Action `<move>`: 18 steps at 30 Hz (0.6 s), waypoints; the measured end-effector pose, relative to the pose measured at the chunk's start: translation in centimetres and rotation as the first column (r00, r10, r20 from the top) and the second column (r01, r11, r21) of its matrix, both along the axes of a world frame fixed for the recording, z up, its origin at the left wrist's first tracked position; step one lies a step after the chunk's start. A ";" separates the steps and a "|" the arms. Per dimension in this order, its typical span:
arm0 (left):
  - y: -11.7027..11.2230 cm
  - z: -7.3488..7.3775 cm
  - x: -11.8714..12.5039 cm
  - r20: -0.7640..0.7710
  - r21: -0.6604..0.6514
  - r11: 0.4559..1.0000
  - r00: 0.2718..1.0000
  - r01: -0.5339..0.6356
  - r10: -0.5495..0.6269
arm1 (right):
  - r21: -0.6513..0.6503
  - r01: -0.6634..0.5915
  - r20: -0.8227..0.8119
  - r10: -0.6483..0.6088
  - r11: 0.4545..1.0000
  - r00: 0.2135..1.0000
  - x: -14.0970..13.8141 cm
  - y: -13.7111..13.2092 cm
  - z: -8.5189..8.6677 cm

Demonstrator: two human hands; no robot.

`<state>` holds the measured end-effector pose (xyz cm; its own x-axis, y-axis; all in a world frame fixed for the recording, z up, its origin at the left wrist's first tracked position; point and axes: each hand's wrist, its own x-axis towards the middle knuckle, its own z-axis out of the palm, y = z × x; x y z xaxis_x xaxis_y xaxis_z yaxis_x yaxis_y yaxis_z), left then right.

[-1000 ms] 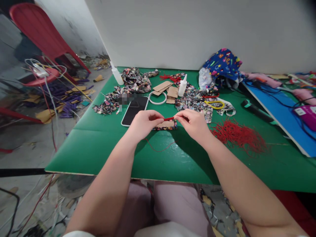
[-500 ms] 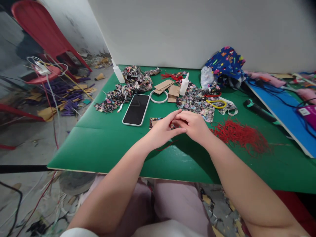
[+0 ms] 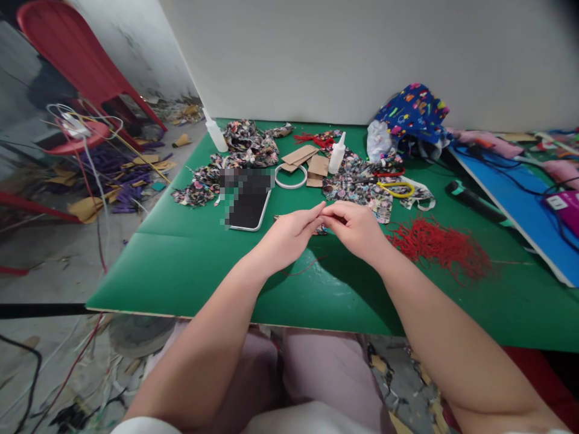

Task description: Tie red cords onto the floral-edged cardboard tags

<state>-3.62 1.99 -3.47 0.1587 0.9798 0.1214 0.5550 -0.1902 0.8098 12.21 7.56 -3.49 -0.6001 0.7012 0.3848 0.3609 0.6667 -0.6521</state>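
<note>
My left hand (image 3: pixel 289 238) and my right hand (image 3: pixel 355 230) meet over the green table, fingertips touching. Both are closed in a pinch. Whatever lies between the fingers is hidden or too small to make out. Under and behind the hands, a small floral-covered piece (image 3: pixel 321 230) shows only partly. A thin red string (image 3: pixel 307 267) lies on the table just below my left hand. To the right of my right hand sits a tangled pile of red strings (image 3: pixel 441 246). Floral fabric (image 3: pixel 362 191) is spread just beyond the fingers.
A phone (image 3: pixel 248 208) lies left of the hands. Behind are a white ring (image 3: pixel 291 185), cardboard pieces (image 3: pixel 301 157), a squeeze bottle (image 3: pixel 337 155) and yellow-handled scissors (image 3: pixel 398 191). Another bottle (image 3: pixel 216 135) stands far left. At right are a blue board (image 3: pixel 511 211) and a black-and-green tool (image 3: pixel 474 202).
The fingers of both hands have drawn together into a tighter pinch, and my left hand has turned slightly. It now covers more of the floral piece.
</note>
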 end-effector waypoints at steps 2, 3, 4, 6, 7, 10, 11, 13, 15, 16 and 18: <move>0.1 -0.1 -0.2 0.001 0.028 1.000 1.000 0.011 -0.011 | -0.031 0.004 -0.014 -0.004 1.000 1.000 0.0 0.0 0.1; 0.1 -0.1 -0.2 0.007 0.041 0.999 1.000 0.013 -0.013 | -0.045 0.007 -0.023 -0.008 0.999 1.000 0.0 0.0 0.2; 0.1 -0.1 -0.3 0.014 0.053 0.998 1.000 0.013 -0.014 | -0.059 0.008 -0.030 -0.010 0.998 1.000 0.0 0.0 0.2; 0.2 0.1 -0.3 0.020 0.067 0.998 1.000 0.009 -0.010 | -0.080 0.010 -0.042 -0.014 0.997 0.999 0.0 0.0 0.2; 0.1 0.2 -0.3 0.017 0.069 0.998 1.000 0.005 -0.006 | -0.084 0.014 -0.049 -0.018 0.996 0.999 0.0 0.0 0.1; 0.1 0.6 -0.3 0.007 0.067 0.997 0.999 -0.038 0.038 | -0.081 0.033 -0.070 -0.039 0.996 0.997 -0.1 0.0 0.0; 0.1 0.7 -0.3 0.012 0.061 0.996 0.998 -0.060 0.059 | -0.075 0.043 -0.074 -0.049 0.996 0.996 -0.1 0.0 -0.1; 0.1 0.8 -0.3 0.037 0.029 0.995 0.995 -0.093 0.092 | -0.067 0.061 -0.073 -0.065 0.996 0.995 -0.1 0.1 -0.1; 0.1 0.8 -0.3 0.075 -0.022 0.994 0.991 -0.109 0.110 | -0.056 0.080 -0.065 -0.083 0.995 0.994 0.1 0.2 0.1; 0.1 0.8 -0.4 0.089 -0.044 0.992 0.989 -0.118 0.122 | -0.048 0.092 -0.062 -0.095 0.995 0.994 0.2 0.3 0.2; 0.2 0.9 -0.7 0.088 -0.071 0.986 0.983 -0.152 0.158 | -0.028 0.121 -0.067 -0.123 0.992 0.990 0.4 0.5 0.3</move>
